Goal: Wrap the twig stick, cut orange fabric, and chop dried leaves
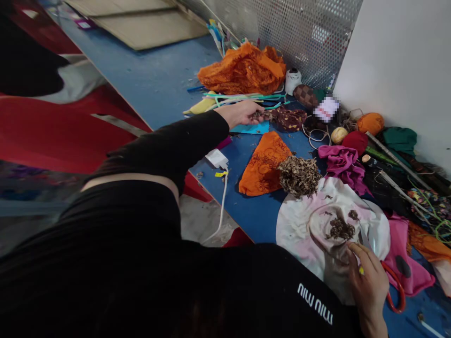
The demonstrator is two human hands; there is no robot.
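Note:
My left hand [243, 114] is stretched far across the table, its fingers closed on a pinch of dry brown shreds [260, 114]. Just right of it lies a dark red patterned cloth [289, 118]. At the lower right, my right hand [368, 281] curls over the middle of red-handled scissors [396, 293]; a blade shows past the fingers, though the palm hides the exact grip. Beneath that hand is a round whitish cloth [296, 230], bearing a small heap of brown shreds [341, 229]. A larger shredded clump [299, 176] rests against an orange patterned cloth [264, 164].
Crumpled orange fabric [243, 70] and pale sticks [246, 98] lie along the back by a perforated metal panel [282, 33]. Cloth scraps, balls and a pink cloth [410, 263] crowd the right. A white charger [216, 158] trails its cable over the table edge. Cardboard [151, 28] lies far left.

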